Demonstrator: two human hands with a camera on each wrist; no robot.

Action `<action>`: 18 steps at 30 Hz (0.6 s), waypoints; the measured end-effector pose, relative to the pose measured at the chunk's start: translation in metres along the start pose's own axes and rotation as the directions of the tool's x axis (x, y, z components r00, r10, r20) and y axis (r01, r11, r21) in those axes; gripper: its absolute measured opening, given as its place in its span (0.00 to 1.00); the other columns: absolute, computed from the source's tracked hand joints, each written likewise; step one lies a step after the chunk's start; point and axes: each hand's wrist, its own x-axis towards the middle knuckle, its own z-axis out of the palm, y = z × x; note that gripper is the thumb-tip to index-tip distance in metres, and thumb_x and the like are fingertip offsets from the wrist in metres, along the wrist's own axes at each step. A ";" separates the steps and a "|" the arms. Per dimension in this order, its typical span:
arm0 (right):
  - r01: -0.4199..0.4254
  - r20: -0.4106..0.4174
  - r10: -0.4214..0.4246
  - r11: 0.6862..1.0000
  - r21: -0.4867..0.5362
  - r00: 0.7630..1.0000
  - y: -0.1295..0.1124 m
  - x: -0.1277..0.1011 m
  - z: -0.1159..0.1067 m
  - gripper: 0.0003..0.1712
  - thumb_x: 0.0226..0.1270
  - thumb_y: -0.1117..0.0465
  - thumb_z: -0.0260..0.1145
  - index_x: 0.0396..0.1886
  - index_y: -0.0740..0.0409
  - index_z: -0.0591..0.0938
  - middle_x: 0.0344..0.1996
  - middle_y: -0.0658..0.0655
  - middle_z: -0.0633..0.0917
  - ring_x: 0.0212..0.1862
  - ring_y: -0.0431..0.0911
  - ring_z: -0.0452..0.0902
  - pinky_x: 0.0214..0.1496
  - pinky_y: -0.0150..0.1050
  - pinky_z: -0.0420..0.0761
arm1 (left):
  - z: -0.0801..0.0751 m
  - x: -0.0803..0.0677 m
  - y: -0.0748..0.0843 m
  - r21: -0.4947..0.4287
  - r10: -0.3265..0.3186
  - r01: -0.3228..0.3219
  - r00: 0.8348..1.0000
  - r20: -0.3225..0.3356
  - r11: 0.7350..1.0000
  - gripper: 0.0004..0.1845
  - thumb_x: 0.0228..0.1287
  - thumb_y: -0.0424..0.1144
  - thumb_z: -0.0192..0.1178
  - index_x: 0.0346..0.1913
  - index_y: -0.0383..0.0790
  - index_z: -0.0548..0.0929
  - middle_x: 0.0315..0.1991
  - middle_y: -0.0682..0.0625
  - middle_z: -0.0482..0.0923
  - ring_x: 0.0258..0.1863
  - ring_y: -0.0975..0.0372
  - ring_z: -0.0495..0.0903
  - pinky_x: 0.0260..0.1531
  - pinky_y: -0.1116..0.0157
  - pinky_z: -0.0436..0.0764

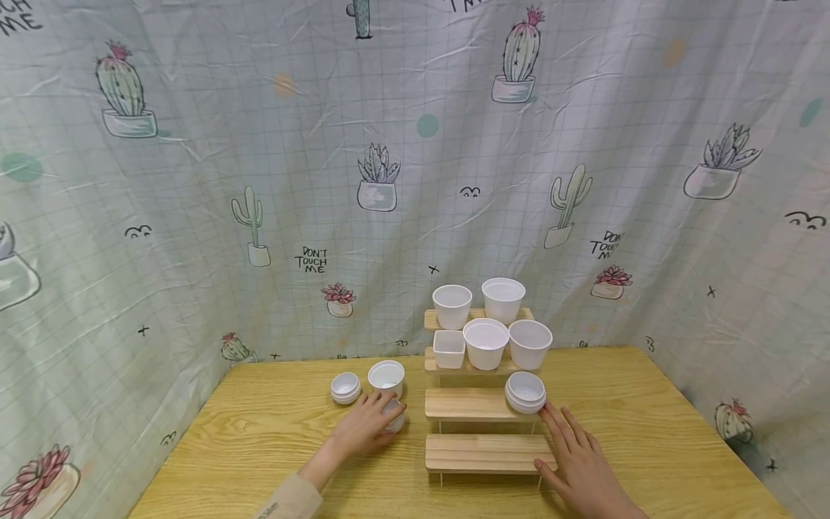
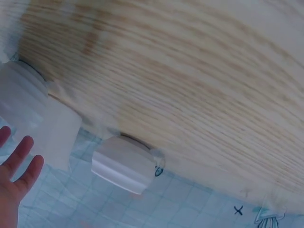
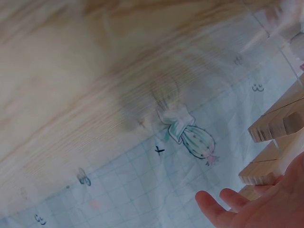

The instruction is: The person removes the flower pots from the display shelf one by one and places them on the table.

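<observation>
Item: small white pot (image 1: 393, 417) on the surface (image 1: 259, 440), left of the stepped wooden shelf (image 1: 483, 404); my left hand (image 1: 366, 427) curls round it. Right hand (image 1: 580, 461), fingers spread flat, steadies the shelf's lower step beside a shallow pot (image 1: 525, 391).

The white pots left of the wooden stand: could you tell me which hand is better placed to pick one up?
Probably the left hand: it already rests on a white pot on the table, while the right hand lies beside the wooden stand, farther away.
</observation>
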 end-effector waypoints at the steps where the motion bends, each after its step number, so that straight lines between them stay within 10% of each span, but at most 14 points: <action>1: 0.000 0.000 0.000 1.000 0.000 1.000 0.000 0.000 0.000 0.48 0.53 0.42 0.62 0.69 0.50 0.51 0.69 0.50 0.53 0.62 0.57 0.58 0.47 0.56 0.69 | -0.001 0.000 0.000 -0.001 -0.006 0.006 1.000 -0.001 1.000 0.27 0.50 0.54 0.61 0.54 0.50 0.72 0.52 0.48 0.69 0.47 0.56 0.70 0.35 0.58 0.72; 18: -0.004 0.000 0.004 1.000 -0.004 1.000 0.000 0.000 0.000 0.48 0.53 0.42 0.62 0.69 0.50 0.50 0.69 0.51 0.54 0.62 0.57 0.58 0.47 0.57 0.69 | -0.021 -0.004 0.007 0.015 -0.004 0.006 0.995 -0.096 1.000 0.26 0.49 0.52 0.64 0.52 0.51 0.72 0.52 0.49 0.71 0.48 0.55 0.73 0.36 0.59 0.74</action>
